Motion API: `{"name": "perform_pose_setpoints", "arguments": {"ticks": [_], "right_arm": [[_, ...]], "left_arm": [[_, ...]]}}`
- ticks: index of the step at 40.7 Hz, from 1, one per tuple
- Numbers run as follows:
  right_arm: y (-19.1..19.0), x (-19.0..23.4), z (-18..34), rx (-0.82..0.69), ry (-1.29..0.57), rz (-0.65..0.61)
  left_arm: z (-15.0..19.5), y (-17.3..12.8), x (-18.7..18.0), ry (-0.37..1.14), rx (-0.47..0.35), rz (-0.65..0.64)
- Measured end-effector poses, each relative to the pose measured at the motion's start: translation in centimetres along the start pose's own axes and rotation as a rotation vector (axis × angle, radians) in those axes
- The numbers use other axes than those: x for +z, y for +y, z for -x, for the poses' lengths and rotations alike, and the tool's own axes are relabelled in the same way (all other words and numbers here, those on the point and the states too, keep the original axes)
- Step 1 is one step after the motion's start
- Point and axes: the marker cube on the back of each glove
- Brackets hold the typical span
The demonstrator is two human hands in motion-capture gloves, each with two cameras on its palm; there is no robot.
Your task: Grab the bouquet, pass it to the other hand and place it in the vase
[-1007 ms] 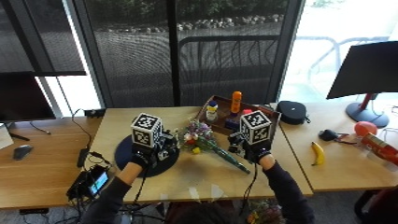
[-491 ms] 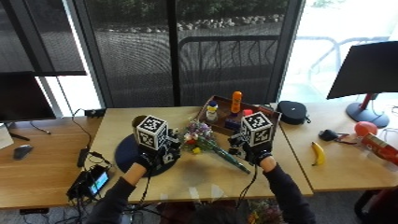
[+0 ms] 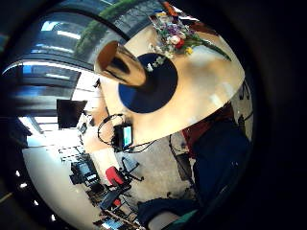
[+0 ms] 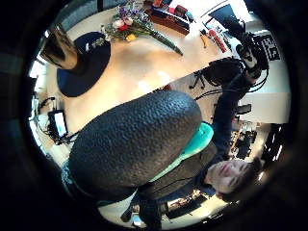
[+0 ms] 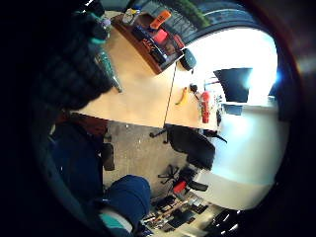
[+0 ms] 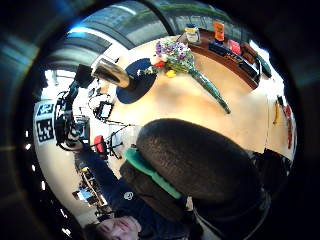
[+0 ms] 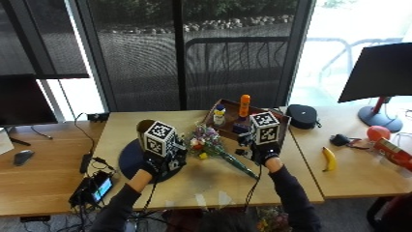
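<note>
At the far left of the outside view a computer mouse [image 7: 23,157] lies on the wooden table [image 7: 58,181]; below and right of it, near the table's front edge, a small device with a lit screen [image 7: 96,188] sits among black cables. Right of that, in the lower middle-left of the frame, a dark blue round mat [image 7: 130,159] lies on the table, and the vase [image 7: 145,129], a tall brassy cylinder, stands upright on it. The left hand [image 7: 154,166] hovers over the near side of the mat, just below the vase; whether its fingers are curled or straight cannot be told from any view, and the left palm views show nothing in its grasp.

At the centre of the frame the bouquet [image 7: 209,145] lies flat on the table between the two hands, its flower heads just beside the mat's right edge and its green wrapped stems running down and to the right; in the left little-finger view the flowers [image 3: 175,36] lie just past the mat, apart from the vase. Above it a wooden tray [image 7: 222,130] holds a small white bottle [image 7: 220,115] and an orange bottle [image 7: 244,105].

The right hand [image 7: 262,153] hangs right of centre, just beside the stems, and its finger posture cannot be told either. Further right lie a black round case [image 7: 302,116], a banana [image 7: 329,158] and a red ball [image 7: 378,133]; a dark monitor [image 7: 380,72] stands at the upper right.
</note>
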Motion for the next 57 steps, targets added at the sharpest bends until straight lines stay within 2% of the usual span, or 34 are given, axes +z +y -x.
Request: {"name": "perform_pose_setpoints", "arguments": {"ticks": [8, 12, 23, 25, 28, 30, 33, 36, 41, 47, 52, 57], "right_arm": [[-2.3, 0.6, -1.8, 0.140, -0.113, 0.084], [-3.3, 1.2, -1.9, 0.165, -0.161, 0.079], [-8.8, 7.4, -3.1, 0.247, -0.301, 0.113], [-9.4, 9.1, -3.2, 0.287, -0.335, 0.150], [-9.9, 12.4, -3.0, 0.375, -0.391, 0.318], [-10.8, 15.0, -2.8, 0.377, -0.426, 0.362], [-12.4, 17.8, -2.6, 0.330, -0.434, 0.263], [-12.4, 18.8, -2.5, 0.404, -0.393, 0.195], [-12.8, 22.1, -2.1, 0.458, -0.381, 0.224], [-13.4, 24.7, -1.5, 0.471, -0.355, 0.182], [-13.6, 25.3, -1.6, 0.615, -0.358, 0.075], [-14.2, 25.8, -0.7, 0.629, -0.452, 0.026]], "left_arm": [[-0.4, 0.3, -0.2, -0.019, 0.007, -0.024], [-0.4, 0.3, -0.1, -0.031, 0.010, -0.033], [0.1, 0.0, 0.8, -0.023, -0.006, -0.034], [0.3, 0.0, 1.1, -0.030, -0.023, -0.029], [0.4, 0.1, 1.4, -0.041, -0.042, -0.027], [0.6, 0.0, 1.8, -0.046, -0.049, -0.023], [1.0, -0.3, 2.5, -0.047, -0.052, -0.013], [1.1, -0.4, 2.9, -0.047, -0.056, -0.006], [1.4, -0.5, 3.4, -0.065, -0.087, 0.004], [1.5, -0.7, 4.2, -0.086, -0.105, 0.036], [1.2, -0.7, 4.6, -0.077, -0.103, 0.050], [0.9, -1.0, 5.2, -0.068, -0.095, 0.053]]}}
